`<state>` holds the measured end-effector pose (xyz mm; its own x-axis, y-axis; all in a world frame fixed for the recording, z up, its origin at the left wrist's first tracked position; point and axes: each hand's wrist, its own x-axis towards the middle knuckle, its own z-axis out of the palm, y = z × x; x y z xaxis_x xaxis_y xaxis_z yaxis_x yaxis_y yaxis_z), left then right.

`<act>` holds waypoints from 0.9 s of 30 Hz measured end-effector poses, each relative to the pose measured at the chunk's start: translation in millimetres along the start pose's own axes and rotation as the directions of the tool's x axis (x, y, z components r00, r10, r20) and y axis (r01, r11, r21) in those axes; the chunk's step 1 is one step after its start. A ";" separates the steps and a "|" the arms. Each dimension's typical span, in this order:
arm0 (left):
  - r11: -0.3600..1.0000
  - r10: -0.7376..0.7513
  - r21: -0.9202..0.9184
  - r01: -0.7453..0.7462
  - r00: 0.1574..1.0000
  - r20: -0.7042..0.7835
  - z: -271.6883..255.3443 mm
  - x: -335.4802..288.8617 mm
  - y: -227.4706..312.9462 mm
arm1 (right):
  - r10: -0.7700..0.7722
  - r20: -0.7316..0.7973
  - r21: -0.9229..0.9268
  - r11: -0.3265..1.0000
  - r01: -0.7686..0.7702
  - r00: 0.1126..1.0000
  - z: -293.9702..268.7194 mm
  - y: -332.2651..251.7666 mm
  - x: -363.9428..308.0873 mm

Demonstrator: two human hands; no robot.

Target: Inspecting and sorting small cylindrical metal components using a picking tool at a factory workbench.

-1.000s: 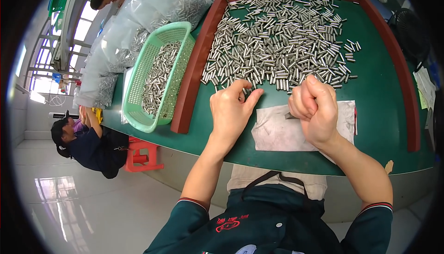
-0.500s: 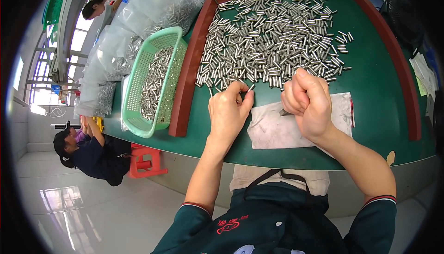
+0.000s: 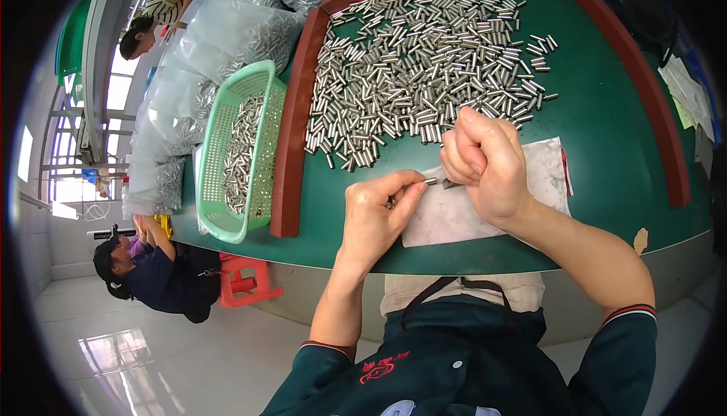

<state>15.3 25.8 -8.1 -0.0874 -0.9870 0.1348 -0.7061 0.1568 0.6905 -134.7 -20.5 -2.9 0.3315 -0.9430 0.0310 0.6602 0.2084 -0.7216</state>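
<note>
Between thumb and forefinger, my left hand (image 3: 381,215) pinches a short, shiny metal pin (image 3: 431,181) whose end points right. More metal may lie behind its fingers, too hidden to tell. My right hand (image 3: 488,170) is curled into a fist on a dark grey object; only its pointed tip (image 3: 448,184) sticks out below the fingers, close to the pin but apart from it. Both hands are over a stained whitish cloth (image 3: 485,219) on the green table (image 3: 598,113). Just beyond them spreads a big pile of loose metal pins (image 3: 424,67).
A dark red raised border (image 3: 291,151) fences the pins. Left of it stands a light green perforated basket (image 3: 261,170) holding pins. Clear bags of metal parts (image 3: 250,29) line the far left. A person (image 3: 151,264) sits near a red stool (image 3: 250,279); others are farther back.
My left hand has drawn back from the edge of the pile toward the right fist, bringing a pin with it. The right hand stays closed; the whole view has shifted slightly.
</note>
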 end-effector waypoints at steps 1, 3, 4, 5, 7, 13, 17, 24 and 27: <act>1.000 0.030 -0.002 -0.030 0.999 -0.019 2.8 -2.1 1.1 | 0.001 -0.007 -0.001 1.000 -0.001 1.000 -1.2 -0.3 -0.1; 0.996 0.083 0.043 -0.082 0.996 -0.018 7.0 -4.2 5.1 | -0.018 0.036 0.095 0.995 0.014 0.999 -3.4 -3.0 -0.5; 0.998 0.053 0.042 -0.051 0.998 -0.026 9.1 -5.5 3.4 | -0.026 0.033 0.099 0.995 0.022 0.999 -3.4 -4.3 -0.1; 0.998 0.050 0.037 -0.049 0.999 -0.022 10.4 -5.7 3.3 | -0.023 0.028 0.097 0.995 0.020 0.999 -4.8 -3.9 -0.2; 0.996 0.074 0.049 -0.072 0.997 -0.034 11.0 -5.0 3.0 | -0.025 0.030 0.096 0.995 0.022 0.999 -6.3 -2.0 0.4; 0.997 0.065 0.051 -0.063 0.997 -0.035 11.3 -5.6 2.9 | -0.032 0.021 0.108 0.994 0.030 0.999 -4.7 -0.2 -0.9; 0.997 0.067 0.050 -0.064 0.997 -0.041 10.3 -5.9 2.3 | -0.015 -0.006 0.028 0.999 0.015 1.000 -0.7 -1.5 -0.4; 0.996 0.075 0.043 -0.073 0.996 -0.042 10.1 -4.6 4.6 | -0.003 -0.020 0.038 0.999 0.004 1.000 -0.4 -2.2 -1.8; 0.996 0.083 0.038 -0.082 0.995 -0.048 10.2 -4.4 3.5 | 0.001 -0.018 0.031 1.000 0.000 1.000 -0.3 -0.9 -1.4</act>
<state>6.1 30.4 -13.5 -0.1123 -0.9677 0.2258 -0.7230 0.2354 0.6495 -136.0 -19.5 -2.5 0.3200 -0.9473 0.0179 0.6809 0.2168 -0.6995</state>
